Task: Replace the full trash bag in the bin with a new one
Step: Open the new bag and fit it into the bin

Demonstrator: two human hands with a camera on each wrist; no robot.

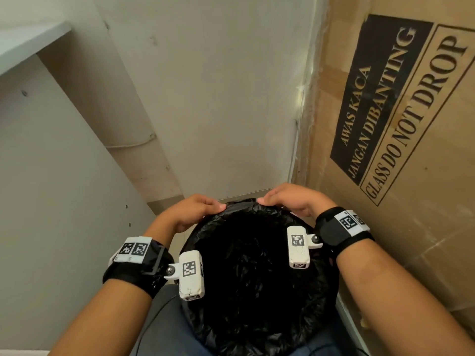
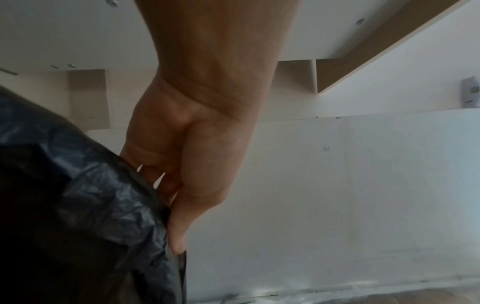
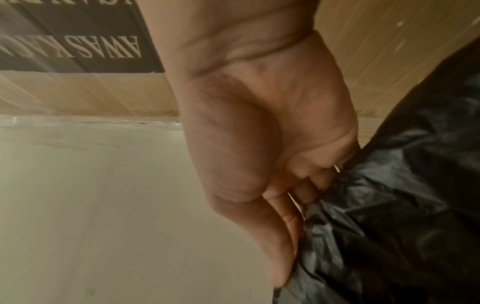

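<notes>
Bin: a round bin sits at the lower centre of the head view; its own wall is hidden under the black trash bag (image 1: 257, 265), so its colour cannot be told.
Trash bag: crinkled black plastic lines the bin, its mouth open and folded over the rim all round; the inside is dark and what lies in it cannot be made out.
Left hand: the left hand (image 1: 191, 213) is on the far rim, left of centre, fingers (image 2: 161, 162) curled down behind the folded plastic and thumb lying along its edge, gripping the bag.
Right hand: the right hand (image 1: 290, 200) is on the far rim just right of centre, thumb tip close to the left thumb but apart from it; its fingers (image 3: 303, 181) curl into the plastic and the thumb presses along the fold, holding the bag.
Wrists: each wrist carries a black strap with a white camera block and printed markers.
Right side: a large cardboard box (image 1: 411, 176) fills the right of the frame, printed "AWAS KACA JANGAN DIBANTING" and "GLASS DO NOT DROP".
Room: a pale wall (image 1: 218, 98) stands behind the bin; a white panel (image 1: 51, 163) runs down the left, with a white shelf (image 1: 23, 44) at the upper left.
Lower edge: dark trousers show beneath the bin.
</notes>
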